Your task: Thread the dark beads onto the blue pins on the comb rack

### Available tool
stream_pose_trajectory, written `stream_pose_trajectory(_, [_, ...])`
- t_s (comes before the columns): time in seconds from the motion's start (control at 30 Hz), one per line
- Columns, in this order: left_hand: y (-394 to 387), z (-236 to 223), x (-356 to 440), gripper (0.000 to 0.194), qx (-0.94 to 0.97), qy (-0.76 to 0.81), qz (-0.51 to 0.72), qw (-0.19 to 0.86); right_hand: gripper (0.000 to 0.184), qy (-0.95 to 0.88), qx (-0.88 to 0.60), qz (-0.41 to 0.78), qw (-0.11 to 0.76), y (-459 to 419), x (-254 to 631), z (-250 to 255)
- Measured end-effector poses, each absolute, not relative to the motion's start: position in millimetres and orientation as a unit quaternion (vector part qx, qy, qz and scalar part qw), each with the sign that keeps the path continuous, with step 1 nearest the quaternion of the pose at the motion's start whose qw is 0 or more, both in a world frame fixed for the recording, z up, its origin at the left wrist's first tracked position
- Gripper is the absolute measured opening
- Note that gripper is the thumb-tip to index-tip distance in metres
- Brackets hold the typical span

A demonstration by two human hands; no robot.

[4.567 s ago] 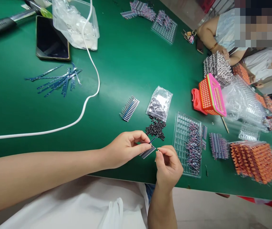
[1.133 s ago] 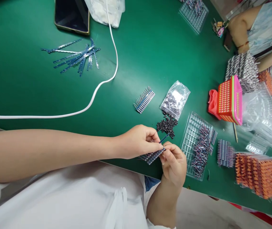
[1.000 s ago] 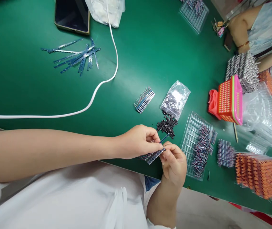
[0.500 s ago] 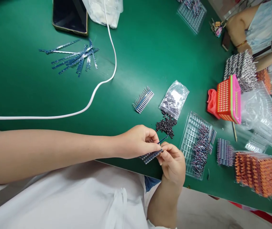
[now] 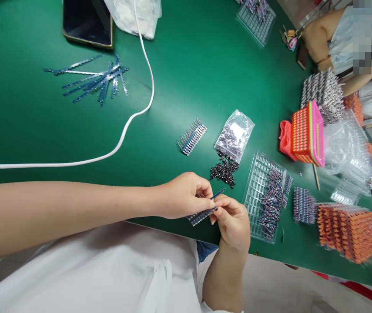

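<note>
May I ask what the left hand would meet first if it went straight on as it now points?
Most likely the right hand, which is just ahead of the left hand; whether they touch is unclear.

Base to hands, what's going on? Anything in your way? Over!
Left grip: holding board. Right grip: fingertips pinched at board's corner, anything between them unclear. Black bits just beyond, not blocking.
</note>
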State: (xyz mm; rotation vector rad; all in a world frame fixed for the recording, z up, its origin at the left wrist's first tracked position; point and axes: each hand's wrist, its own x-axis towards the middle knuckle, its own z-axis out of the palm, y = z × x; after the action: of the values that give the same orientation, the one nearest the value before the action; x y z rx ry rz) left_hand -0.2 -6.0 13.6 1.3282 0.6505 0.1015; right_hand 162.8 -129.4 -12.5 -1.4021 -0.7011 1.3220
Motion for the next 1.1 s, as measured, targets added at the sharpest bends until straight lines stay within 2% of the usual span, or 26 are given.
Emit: stream_pose_trajectory(1.1, [-6.1,10.0,2.5,0.018,0.581,0.281,0.018,0.764,0.004,-0.302,-0.565,0.565,0.520,-132.3,163.4,-18.6])
